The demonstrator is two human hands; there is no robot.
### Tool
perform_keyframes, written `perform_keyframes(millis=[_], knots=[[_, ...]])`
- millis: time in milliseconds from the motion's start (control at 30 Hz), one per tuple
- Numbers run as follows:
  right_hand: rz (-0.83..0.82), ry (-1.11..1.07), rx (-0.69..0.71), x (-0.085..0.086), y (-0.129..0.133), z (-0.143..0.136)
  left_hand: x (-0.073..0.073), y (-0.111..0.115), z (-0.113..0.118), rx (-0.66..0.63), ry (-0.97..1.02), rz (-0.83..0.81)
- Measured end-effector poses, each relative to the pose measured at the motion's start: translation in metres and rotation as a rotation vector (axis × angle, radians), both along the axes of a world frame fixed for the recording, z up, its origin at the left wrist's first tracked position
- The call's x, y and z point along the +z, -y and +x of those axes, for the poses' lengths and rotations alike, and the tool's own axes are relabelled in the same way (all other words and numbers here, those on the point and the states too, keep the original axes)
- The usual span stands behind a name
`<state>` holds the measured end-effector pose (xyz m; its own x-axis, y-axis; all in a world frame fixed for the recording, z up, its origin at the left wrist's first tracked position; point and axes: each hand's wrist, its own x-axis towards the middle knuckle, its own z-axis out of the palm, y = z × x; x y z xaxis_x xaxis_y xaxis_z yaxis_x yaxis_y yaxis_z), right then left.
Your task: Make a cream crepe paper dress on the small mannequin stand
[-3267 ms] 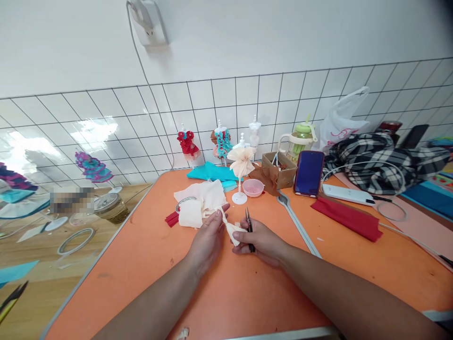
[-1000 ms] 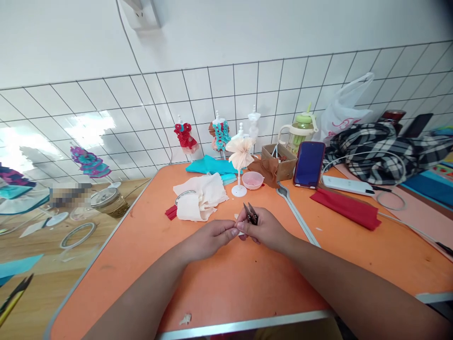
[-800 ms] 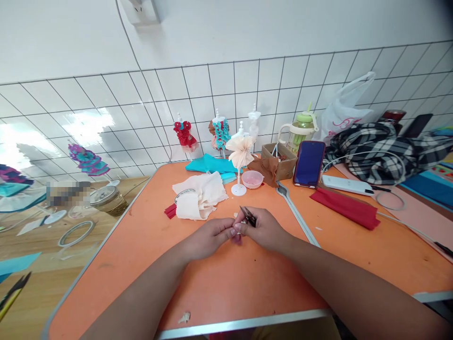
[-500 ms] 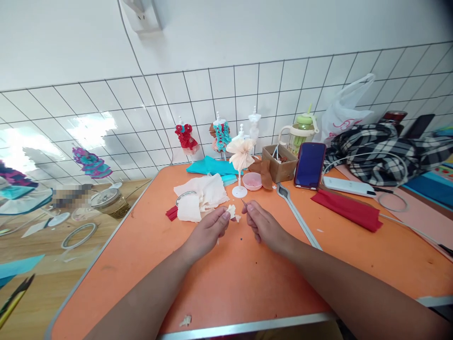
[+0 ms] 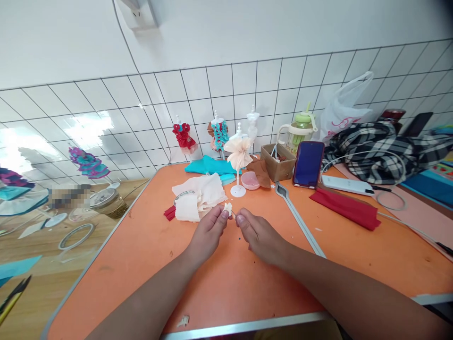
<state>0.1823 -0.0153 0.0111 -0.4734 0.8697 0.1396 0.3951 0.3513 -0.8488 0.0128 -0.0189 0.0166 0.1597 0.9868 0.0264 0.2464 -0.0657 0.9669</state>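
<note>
Over the middle of the table, my left hand [image 5: 211,229] pinches a small crumpled piece of cream crepe paper [image 5: 228,208] between thumb and fingers. My right hand [image 5: 257,232] is closed close beside it, fingertips almost at the paper, on a thin pointed tool mostly hidden by the fingers. Just beyond the hands stands a small white dress-form stand [image 5: 238,191] with a cream ruffled skirt [image 5: 239,152]. Left of it lie cream crepe paper sheets [image 5: 189,208] over a roll of tape. A pink dish [image 5: 250,180] sits right of the stand's base.
Dress forms in red [image 5: 183,138] and turquoise [image 5: 221,134] line the tiled wall. To the right are a cardboard box [image 5: 279,165], an upright phone [image 5: 307,164], a drink bottle [image 5: 300,127], red paper [image 5: 343,208] and a white power strip [image 5: 347,184]. A wooden table [image 5: 71,278] adjoins at left.
My right hand has moved left, bringing its fingertips up to the cream piece in my left hand. The view has shifted slightly.
</note>
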Motion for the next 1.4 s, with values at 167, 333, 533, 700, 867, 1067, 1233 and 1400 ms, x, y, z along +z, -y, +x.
perform_keyframes(millis=[167,333,533,700,867,1067,1233,1400], knots=[[0.008,0.02,-0.008,-0.003,0.001,-0.003,-0.006,0.001,0.004,0.015,-0.027,0.036],[0.057,0.035,-0.017,-0.004,-0.003,-0.002,-0.003,0.001,0.006,-0.005,-0.085,0.067],[0.046,-0.037,0.045,-0.001,-0.006,0.0,-0.003,0.0,0.003,-0.068,-0.019,0.05],[0.058,-0.08,0.121,0.004,-0.007,0.002,-0.004,-0.002,-0.002,-0.119,0.09,-0.012],[0.002,-0.118,0.131,0.005,-0.007,0.003,-0.003,-0.003,-0.002,-0.118,0.136,-0.048],[-0.158,-0.148,0.104,0.0,-0.004,0.0,-0.001,-0.005,-0.003,-0.013,0.145,-0.025],[-0.239,-0.198,0.103,-0.004,-0.003,-0.003,-0.002,-0.003,-0.002,-0.018,-0.032,0.03],[-0.248,-0.243,0.089,-0.007,-0.003,-0.004,-0.005,-0.001,0.001,-0.037,-0.046,0.06]])
